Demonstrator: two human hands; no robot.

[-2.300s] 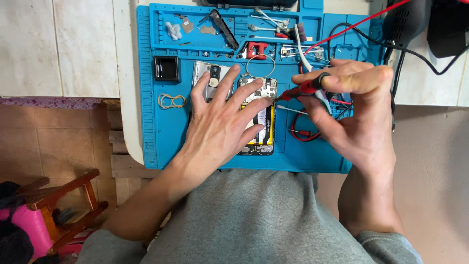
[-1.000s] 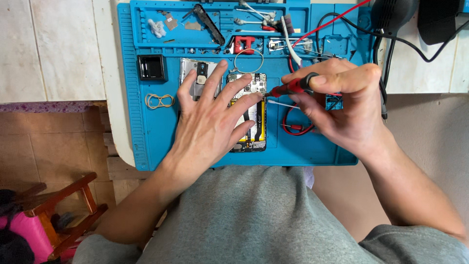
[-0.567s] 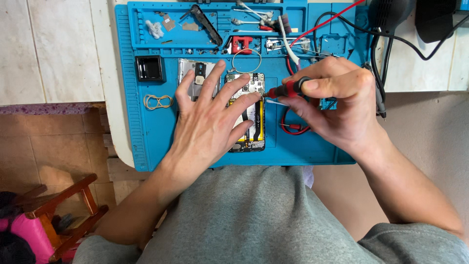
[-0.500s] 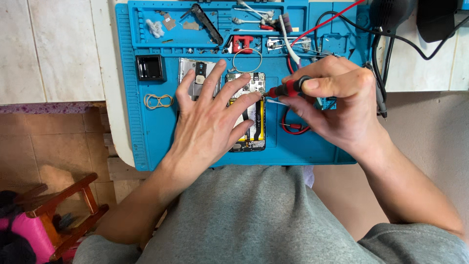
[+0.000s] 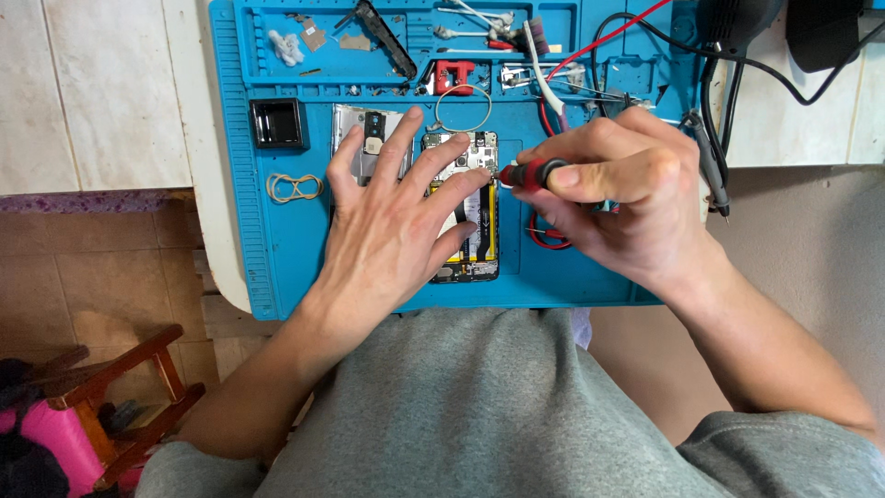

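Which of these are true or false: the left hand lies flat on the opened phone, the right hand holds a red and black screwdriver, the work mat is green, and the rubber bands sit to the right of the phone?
1. The left hand rests spread over the opened phone with its bare circuit board. True.
2. The right hand grips a slim red and black screwdriver. True.
3. The ridged silicone work mat is green. False: it is blue.
4. The pale looped rubber bands lie right of the phone. False: they lie to its left.

Head view, steeply down, close.
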